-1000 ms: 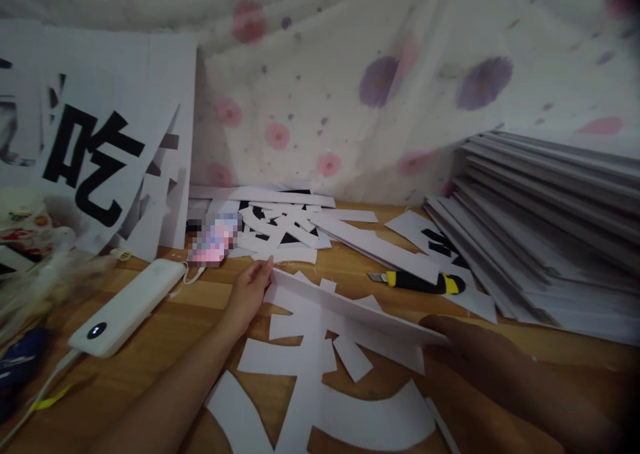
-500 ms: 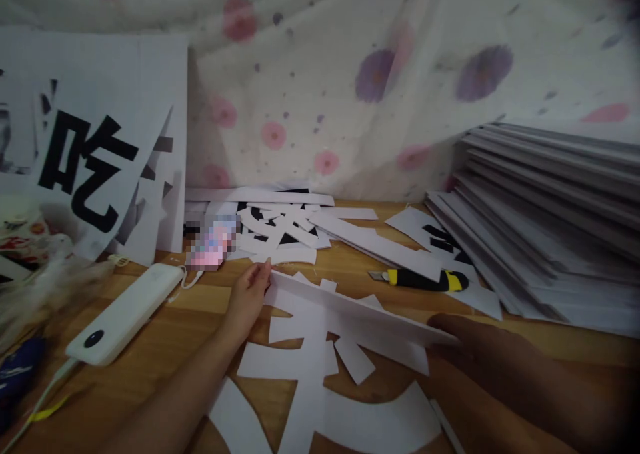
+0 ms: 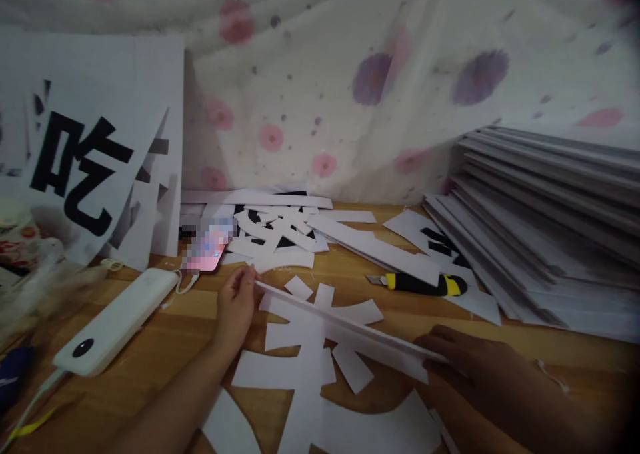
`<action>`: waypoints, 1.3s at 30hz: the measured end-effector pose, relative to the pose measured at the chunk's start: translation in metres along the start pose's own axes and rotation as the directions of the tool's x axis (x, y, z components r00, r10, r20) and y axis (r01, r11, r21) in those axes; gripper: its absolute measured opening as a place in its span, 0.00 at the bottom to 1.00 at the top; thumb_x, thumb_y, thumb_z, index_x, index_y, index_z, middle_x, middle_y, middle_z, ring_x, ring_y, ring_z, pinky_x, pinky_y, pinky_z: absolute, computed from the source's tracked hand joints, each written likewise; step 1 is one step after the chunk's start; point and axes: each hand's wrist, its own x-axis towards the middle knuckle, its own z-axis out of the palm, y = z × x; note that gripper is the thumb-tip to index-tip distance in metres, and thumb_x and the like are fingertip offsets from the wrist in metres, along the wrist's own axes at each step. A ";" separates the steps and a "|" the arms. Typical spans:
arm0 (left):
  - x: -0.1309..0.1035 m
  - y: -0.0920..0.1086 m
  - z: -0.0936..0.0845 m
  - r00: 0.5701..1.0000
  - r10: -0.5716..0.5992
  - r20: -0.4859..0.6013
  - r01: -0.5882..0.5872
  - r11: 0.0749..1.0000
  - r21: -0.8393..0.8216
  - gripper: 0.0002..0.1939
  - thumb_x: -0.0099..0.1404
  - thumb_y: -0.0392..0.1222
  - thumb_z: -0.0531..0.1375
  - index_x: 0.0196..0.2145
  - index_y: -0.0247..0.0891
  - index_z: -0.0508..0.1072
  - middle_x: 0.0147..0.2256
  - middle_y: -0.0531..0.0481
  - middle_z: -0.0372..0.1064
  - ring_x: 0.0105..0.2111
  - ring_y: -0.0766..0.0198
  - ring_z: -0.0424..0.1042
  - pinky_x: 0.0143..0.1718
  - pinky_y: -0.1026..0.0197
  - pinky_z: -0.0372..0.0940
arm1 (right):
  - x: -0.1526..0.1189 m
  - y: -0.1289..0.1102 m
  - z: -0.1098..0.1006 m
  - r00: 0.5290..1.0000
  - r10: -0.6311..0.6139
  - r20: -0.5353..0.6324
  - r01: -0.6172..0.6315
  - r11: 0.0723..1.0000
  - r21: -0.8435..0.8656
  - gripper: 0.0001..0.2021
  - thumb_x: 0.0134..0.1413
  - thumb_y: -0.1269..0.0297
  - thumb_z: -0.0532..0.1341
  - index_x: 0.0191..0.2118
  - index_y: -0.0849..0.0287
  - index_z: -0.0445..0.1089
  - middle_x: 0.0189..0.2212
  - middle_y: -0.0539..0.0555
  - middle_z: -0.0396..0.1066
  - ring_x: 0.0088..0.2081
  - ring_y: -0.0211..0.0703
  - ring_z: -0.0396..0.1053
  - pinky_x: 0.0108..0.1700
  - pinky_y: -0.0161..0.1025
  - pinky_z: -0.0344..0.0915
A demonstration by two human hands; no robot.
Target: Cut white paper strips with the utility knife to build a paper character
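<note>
A long white board strip [image 3: 345, 325] is stretched between my two hands, tilted up on its edge. The fingers of my left hand [image 3: 237, 307] are closed on its far left end. At the near right end, my right hand [image 3: 463, 355] grips the strip between thumb and fingers. Below the strip lies a white cut-out character [image 3: 307, 381] on the wooden table [image 3: 500, 401], partly covered by it. Smaller white cut pieces [image 3: 353, 369] rest around it. Beyond the strip is a yellow and black utility knife [image 3: 425, 284], its blade extended.
A tall stack of white boards [image 3: 540, 241] stands at the right. White scraps [image 3: 280, 231] are heaped at the back. On the left are a phone [image 3: 213, 247], a cabled white power bank [image 3: 115, 327], and a leaning sheet with a black character [image 3: 80, 167]. A flowered curtain [image 3: 320, 74] hangs behind.
Both hands have brought the strip slightly left and nearer to me. It now stands more on edge, and more of the cut-out shapes shows beyond it.
</note>
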 end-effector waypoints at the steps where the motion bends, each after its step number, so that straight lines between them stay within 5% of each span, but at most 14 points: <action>1: 0.000 0.003 -0.001 0.999 0.036 -0.018 -0.036 0.999 0.000 0.15 0.61 0.50 0.54 0.21 0.40 0.64 0.21 0.56 0.64 0.26 0.66 0.64 0.31 0.65 0.58 | 0.000 -0.002 -0.001 0.999 -0.030 0.026 0.030 0.999 0.010 0.15 0.53 0.72 0.53 0.34 0.46 0.73 0.33 0.47 0.74 0.30 0.42 0.74 0.30 0.37 0.65; 3: -0.001 0.007 -0.002 0.995 0.088 -0.036 -0.088 0.996 0.002 0.15 0.62 0.47 0.54 0.19 0.40 0.63 0.20 0.57 0.63 0.25 0.67 0.63 0.31 0.65 0.58 | -0.001 -0.004 -0.002 0.993 -0.072 0.089 0.067 0.996 0.055 0.15 0.54 0.72 0.51 0.36 0.46 0.73 0.34 0.48 0.74 0.31 0.44 0.74 0.31 0.39 0.66; 7: 0.000 0.009 0.000 0.991 0.126 -0.038 -0.126 0.992 -0.001 0.15 0.62 0.44 0.53 0.18 0.40 0.63 0.19 0.57 0.62 0.22 0.68 0.62 0.28 0.65 0.58 | 0.000 0.003 0.002 0.999 -0.043 0.030 0.041 0.996 0.073 0.15 0.53 0.70 0.52 0.38 0.46 0.73 0.36 0.50 0.75 0.32 0.46 0.74 0.33 0.41 0.68; 10: -0.001 0.013 -0.001 0.988 0.152 -0.027 -0.153 0.988 -0.009 0.15 0.62 0.44 0.54 0.19 0.40 0.64 0.19 0.57 0.62 0.21 0.68 0.61 0.26 0.65 0.58 | 0.004 0.011 0.008 0.990 0.029 -0.138 -0.015 0.995 0.098 0.12 0.54 0.62 0.52 0.39 0.49 0.72 0.35 0.52 0.76 0.32 0.48 0.75 0.31 0.42 0.69; 15: -0.007 0.031 -0.006 0.969 0.245 0.010 -0.245 0.969 -0.038 0.14 0.62 0.42 0.54 0.18 0.40 0.64 0.20 0.56 0.62 0.22 0.69 0.61 0.25 0.66 0.57 | 0.016 0.020 0.015 0.891 0.221 -0.397 -0.139 0.964 0.226 0.15 0.55 0.53 0.50 0.40 0.53 0.69 0.31 0.55 0.76 0.27 0.48 0.74 0.27 0.41 0.66; 22: -0.034 0.056 -0.013 0.898 0.344 0.274 -0.337 0.939 -0.072 0.14 0.63 0.42 0.55 0.20 0.40 0.66 0.21 0.54 0.63 0.22 0.68 0.63 0.23 0.65 0.58 | 0.027 0.037 0.021 0.828 0.401 -0.391 -0.191 0.859 0.476 0.15 0.50 0.52 0.54 0.41 0.53 0.66 0.29 0.55 0.75 0.30 0.50 0.74 0.32 0.44 0.68; 27: -0.059 0.055 -0.030 0.788 0.433 0.438 -0.484 0.875 0.007 0.11 0.64 0.38 0.53 0.23 0.40 0.67 0.21 0.53 0.64 0.22 0.66 0.63 0.23 0.63 0.58 | 0.033 0.033 0.030 0.874 0.415 -0.252 -0.087 0.644 0.760 0.15 0.49 0.50 0.57 0.40 0.54 0.64 0.30 0.55 0.75 0.32 0.49 0.75 0.35 0.43 0.71; 30: -0.064 0.046 -0.040 0.843 0.360 0.400 -0.414 0.908 0.056 0.12 0.62 0.42 0.54 0.22 0.41 0.68 0.21 0.52 0.64 0.22 0.65 0.64 0.23 0.62 0.58 | 0.034 0.027 0.033 0.919 0.349 -0.183 -0.063 0.590 0.805 0.16 0.49 0.51 0.59 0.40 0.55 0.63 0.30 0.55 0.75 0.35 0.48 0.74 0.36 0.42 0.71; 34: -0.044 0.040 -0.038 0.971 0.202 0.128 -0.213 0.974 0.079 0.14 0.59 0.47 0.56 0.19 0.42 0.66 0.20 0.53 0.64 0.23 0.64 0.64 0.26 0.62 0.58 | 0.027 0.019 0.024 0.955 0.256 -0.149 -0.115 0.784 0.610 0.13 0.50 0.51 0.57 0.33 0.55 0.65 0.22 0.50 0.71 0.24 0.44 0.69 0.25 0.38 0.65; 39: 0.000 0.043 -0.011 0.990 0.134 0.049 -0.138 0.988 0.075 0.16 0.60 0.50 0.55 0.18 0.41 0.65 0.20 0.54 0.63 0.24 0.65 0.62 0.29 0.62 0.57 | 0.005 0.010 0.003 0.976 0.094 -0.197 -0.044 0.969 0.243 0.16 0.55 0.51 0.54 0.22 0.54 0.60 0.16 0.48 0.63 0.20 0.39 0.61 0.21 0.35 0.56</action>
